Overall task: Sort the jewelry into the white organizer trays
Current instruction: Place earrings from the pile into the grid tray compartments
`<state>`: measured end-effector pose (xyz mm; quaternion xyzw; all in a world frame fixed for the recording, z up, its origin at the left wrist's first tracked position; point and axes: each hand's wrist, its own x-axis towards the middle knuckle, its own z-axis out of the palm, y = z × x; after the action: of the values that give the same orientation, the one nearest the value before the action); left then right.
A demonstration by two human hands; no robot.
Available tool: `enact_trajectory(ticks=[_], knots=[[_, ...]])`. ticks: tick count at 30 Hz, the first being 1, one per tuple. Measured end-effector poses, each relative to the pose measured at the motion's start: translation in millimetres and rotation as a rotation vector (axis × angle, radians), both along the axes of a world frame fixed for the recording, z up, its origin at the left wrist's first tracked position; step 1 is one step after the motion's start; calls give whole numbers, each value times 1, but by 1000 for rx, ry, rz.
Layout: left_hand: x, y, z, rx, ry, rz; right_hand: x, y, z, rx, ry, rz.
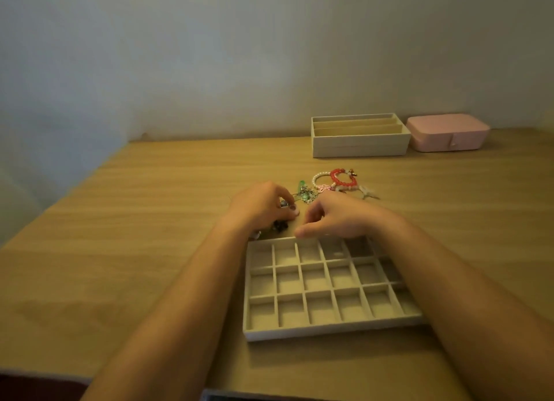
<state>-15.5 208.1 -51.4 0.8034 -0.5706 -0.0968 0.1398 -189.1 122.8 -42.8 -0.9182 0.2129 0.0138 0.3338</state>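
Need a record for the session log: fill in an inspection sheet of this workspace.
Surface: wooden table, jewelry loose near its middle.
Job's things: grid tray nearest the person; slotted tray at the back; red bracelet, pearl bracelet and green piece heaped between them.
Clutter: shut pink box right of the slotted tray.
Grips: left hand pinches a small piece; right hand loosely curled over the grid tray's far rim, nothing seen in it.
Cables: nothing seen.
Surroundings: plain wall behind the table.

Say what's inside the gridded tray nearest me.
Visible compartments of the gridded tray look empty, except a pale speck in one far-row cell. The right hand and forearm hide its right-side cells.
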Motion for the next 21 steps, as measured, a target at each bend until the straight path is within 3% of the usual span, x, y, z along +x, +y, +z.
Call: enact_trajectory(ticks=[8,13,16,21], knots=[[3,-4,0,-93,34,-6,6,-20,-9,12,-101,-86],[1,-1,2,-179,83,-28,10,-21,-15,-146,-241,-165],[-3,5,4,-302,201,-32,9,-21,-17,-225,-354,-210],[-12,17,11,-401,431,-82,8,-15,-14,-185,-441,-148]])
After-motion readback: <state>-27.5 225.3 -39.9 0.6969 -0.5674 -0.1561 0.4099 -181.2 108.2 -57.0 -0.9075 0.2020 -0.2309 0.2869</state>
